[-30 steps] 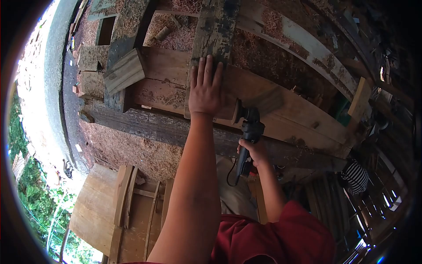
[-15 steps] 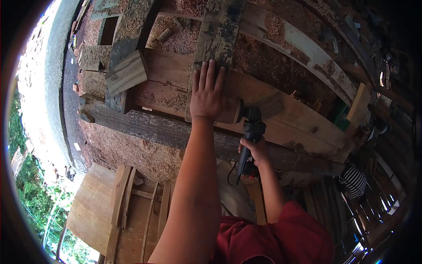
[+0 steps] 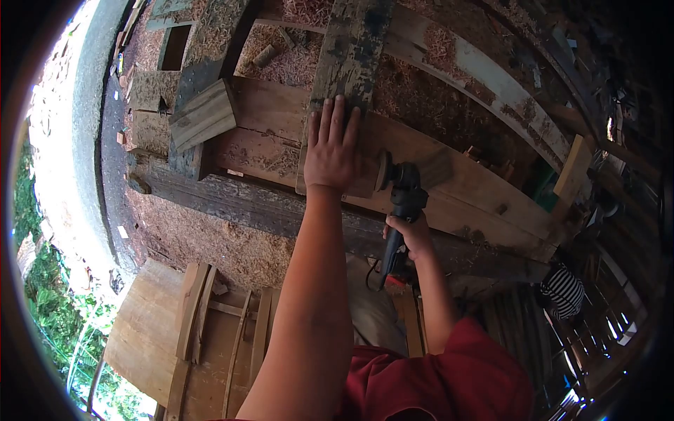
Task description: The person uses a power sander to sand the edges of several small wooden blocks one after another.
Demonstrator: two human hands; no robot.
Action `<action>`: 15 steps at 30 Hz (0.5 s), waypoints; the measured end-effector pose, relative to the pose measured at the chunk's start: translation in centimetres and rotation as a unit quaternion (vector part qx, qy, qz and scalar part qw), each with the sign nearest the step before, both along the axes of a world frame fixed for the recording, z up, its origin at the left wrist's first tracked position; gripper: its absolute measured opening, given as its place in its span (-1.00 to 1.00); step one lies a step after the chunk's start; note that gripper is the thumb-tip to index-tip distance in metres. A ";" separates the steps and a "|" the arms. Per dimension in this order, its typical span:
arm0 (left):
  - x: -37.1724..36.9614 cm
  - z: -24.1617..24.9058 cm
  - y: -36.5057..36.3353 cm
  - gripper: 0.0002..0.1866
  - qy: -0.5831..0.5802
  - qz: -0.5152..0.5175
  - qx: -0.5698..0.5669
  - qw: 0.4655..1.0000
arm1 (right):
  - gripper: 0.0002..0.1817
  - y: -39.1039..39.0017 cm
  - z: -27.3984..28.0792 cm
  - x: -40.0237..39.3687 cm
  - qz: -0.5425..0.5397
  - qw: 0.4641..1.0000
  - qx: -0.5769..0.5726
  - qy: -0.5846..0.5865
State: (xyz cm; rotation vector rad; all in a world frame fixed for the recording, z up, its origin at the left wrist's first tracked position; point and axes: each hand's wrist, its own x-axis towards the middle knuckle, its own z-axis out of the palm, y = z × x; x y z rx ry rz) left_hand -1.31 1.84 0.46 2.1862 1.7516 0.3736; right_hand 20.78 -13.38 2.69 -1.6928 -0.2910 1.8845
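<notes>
My left hand (image 3: 330,156) lies flat, its fingers stretched out, on the near end of a weathered wooden board (image 3: 351,59) with dark, flaking patches. To its right, my right hand (image 3: 411,235) is wrapped round the body of a black angle grinder (image 3: 406,200). The grinder's round disc (image 3: 383,170) is turned on edge and stands right at the side of the board's near end, a short way from my left hand. A cord loops down from the rear of the tool. Wide planks (image 3: 477,203) lie beneath the board and the grinder.
A short wood offcut (image 3: 203,116) rests on the frame at left. A long dark beam (image 3: 274,210) runs along the near side. Wood shavings (image 3: 210,235) cover the ground. Plywood and strips (image 3: 151,323) lie at lower left. A striped cloth (image 3: 564,290) shows at right.
The grinder and my right hand have shifted slightly forward, the disc moving a little farther up along the board's side. My left hand stays flat in the same place.
</notes>
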 end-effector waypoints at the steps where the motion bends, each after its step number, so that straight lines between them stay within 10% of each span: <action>1: 0.0 0.0 0.0 -0.23 0.003 0.000 -0.002 1.000 | -0.76 -0.1 0.1 0.0 -0.001 1.000 -0.001 -0.001; 15: 0.0 -0.2 0.0 -0.24 0.009 -0.003 0.001 1.000 | -0.62 -4.4 0.9 -1.2 -0.029 0.999 -0.033 -0.001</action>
